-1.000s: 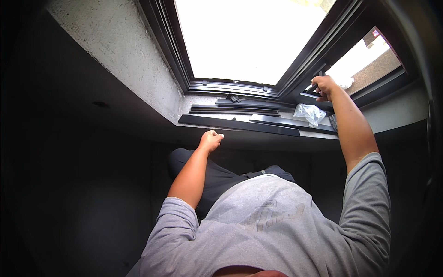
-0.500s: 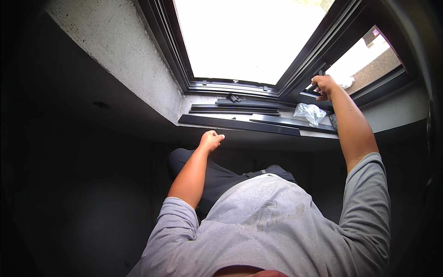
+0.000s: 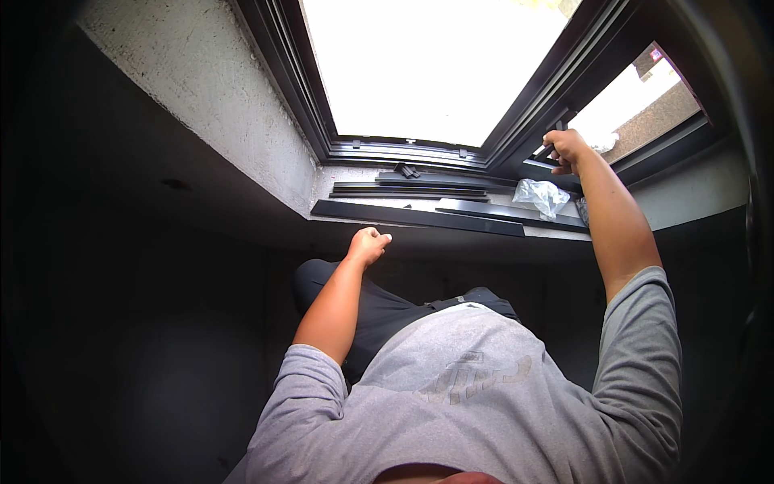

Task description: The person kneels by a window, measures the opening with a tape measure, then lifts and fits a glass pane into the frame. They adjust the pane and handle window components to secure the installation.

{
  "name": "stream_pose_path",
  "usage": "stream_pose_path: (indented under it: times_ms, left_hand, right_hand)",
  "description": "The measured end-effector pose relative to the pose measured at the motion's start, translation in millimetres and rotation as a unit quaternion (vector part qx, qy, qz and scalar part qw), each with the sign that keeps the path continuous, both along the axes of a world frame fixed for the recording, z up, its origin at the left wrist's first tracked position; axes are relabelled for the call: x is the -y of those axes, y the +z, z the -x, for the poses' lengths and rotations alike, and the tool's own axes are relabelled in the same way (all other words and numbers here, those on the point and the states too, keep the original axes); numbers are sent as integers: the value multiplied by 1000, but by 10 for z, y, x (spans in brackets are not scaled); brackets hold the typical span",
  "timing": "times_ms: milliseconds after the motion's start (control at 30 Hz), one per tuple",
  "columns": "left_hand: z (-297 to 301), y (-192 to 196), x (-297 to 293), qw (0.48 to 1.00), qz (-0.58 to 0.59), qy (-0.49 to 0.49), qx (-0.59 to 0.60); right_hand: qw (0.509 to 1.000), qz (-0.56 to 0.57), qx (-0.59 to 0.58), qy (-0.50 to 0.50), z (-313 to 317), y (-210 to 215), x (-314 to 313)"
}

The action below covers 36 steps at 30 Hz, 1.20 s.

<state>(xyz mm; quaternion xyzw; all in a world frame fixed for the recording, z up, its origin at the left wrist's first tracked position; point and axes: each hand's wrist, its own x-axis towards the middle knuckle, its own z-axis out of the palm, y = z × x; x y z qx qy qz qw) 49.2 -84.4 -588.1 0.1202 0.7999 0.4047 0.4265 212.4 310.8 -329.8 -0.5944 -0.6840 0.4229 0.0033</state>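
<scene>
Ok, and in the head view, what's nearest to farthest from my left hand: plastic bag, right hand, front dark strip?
From the left hand:
1. Front dark strip, just beyond it along the sill's edge.
2. Plastic bag, to its right.
3. Right hand, farther right, up by the window frame.

Open air separates the left hand (image 3: 369,245) from the front dark strip (image 3: 419,219) on the windowsill (image 3: 343,175). Farther in, more dark strips (image 3: 411,190) lie lengthwise before the window frame (image 3: 403,153). The clear plastic bag (image 3: 542,198) and the right forearm (image 3: 617,218) obstruct the sill's right end; the rough wall (image 3: 218,105) bounds its left. Bare sill shows at the left, beside the strips.
</scene>
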Motion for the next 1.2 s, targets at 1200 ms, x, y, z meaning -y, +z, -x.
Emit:
stream_pose_path:
  times_ms: [1200]
  left_hand:
    - [-19,-8,-14,999,-29,14,15]
  right_hand:
    - [1000,-2,1,2,-11,7,15]
